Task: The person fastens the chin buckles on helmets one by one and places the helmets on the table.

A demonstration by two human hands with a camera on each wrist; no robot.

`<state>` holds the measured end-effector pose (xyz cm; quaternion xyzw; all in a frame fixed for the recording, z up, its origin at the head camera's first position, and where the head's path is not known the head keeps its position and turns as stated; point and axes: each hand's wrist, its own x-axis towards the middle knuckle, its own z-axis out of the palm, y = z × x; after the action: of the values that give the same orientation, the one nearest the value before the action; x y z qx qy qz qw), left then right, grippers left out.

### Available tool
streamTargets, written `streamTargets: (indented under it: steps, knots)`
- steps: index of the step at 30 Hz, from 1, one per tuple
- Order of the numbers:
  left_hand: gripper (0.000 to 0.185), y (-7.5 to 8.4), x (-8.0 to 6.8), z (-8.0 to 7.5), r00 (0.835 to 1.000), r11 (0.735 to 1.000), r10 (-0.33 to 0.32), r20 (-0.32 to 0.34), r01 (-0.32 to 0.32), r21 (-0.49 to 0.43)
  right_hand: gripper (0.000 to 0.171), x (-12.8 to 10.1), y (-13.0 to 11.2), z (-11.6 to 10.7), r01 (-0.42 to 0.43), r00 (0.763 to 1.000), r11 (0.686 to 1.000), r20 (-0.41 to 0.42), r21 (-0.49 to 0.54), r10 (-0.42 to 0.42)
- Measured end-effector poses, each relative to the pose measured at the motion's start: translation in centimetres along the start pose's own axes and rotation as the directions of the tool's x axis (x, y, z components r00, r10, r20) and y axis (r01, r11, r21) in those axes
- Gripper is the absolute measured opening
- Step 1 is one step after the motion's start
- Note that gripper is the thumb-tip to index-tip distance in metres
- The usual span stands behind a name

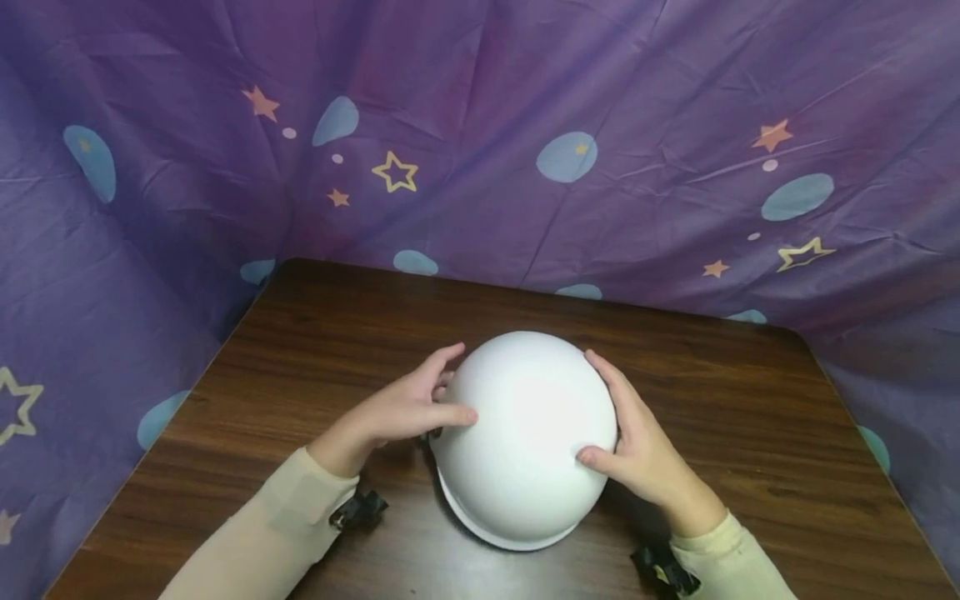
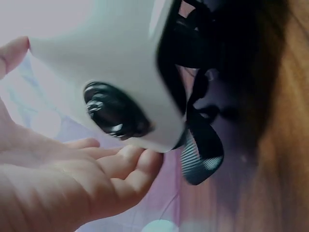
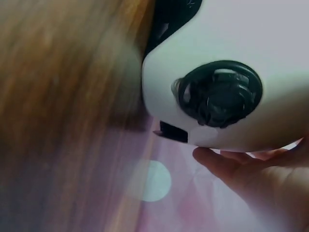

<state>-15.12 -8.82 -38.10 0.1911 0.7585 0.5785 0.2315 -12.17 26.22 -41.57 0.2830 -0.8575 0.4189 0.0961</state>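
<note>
A helmet (image 1: 525, 433) sits on the bench (image 1: 300, 333), dome up, near the front edge and about midway between the bench's left and right sides. The left hand (image 1: 405, 408) lies against the helmet's left flank, its fingers (image 1: 442, 360) reaching round toward the back; the right hand (image 1: 637, 442) lies against the right flank, with the thumb on the near side. Both forearms come in from the front edge. A strap (image 1: 358, 510) lies on the bench under the left wrist, and another strap (image 1: 663, 571) under the right wrist. A cloth backdrop (image 1: 525, 125) stands behind the bench and runs along its left and right sides.
</note>
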Motion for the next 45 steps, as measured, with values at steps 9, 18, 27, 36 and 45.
streamTargets:
  steps: [9, 18, 27, 36, 45]
  knots:
    - [0.098, 0.9, -0.6, 0.1, 0.982, 0.983, 0.132, -0.133, -0.113, 0.142, 0.121, 0.2, 0.0, 0.1, 0.052, 0.997, 0.997, -0.055, 0.050, -0.050]
    - [0.101, 1.7, -1.2, 1.2, 0.951, 0.956, 0.221, -0.217, -0.167, 0.240, 0.127, 0.3, -0.9, -0.2, 0.069, 0.994, 0.995, -0.084, 0.068, -0.063]
    - [0.103, 2.5, -1.9, 2.3, 0.913, 0.917, 0.315, -0.260, -0.223, 0.330, 0.130, 0.2, -1.9, -0.3, 0.049, 0.990, 0.998, -0.133, 0.046, -0.042]
    - [0.102, 2.8, -2.4, 3.6, 0.865, 0.843, 0.416, -0.280, -0.251, 0.476, 0.131, 0.1, -2.8, -0.2, 0.039, 0.981, 0.999, -0.191, 0.014, -0.036]
    - [0.100, 3.0, -2.7, 4.8, 0.845, 0.814, 0.441, -0.303, -0.235, 0.530, 0.126, 0.1, -3.7, -0.1, 0.051, 0.965, 0.998, -0.254, -0.038, -0.059]
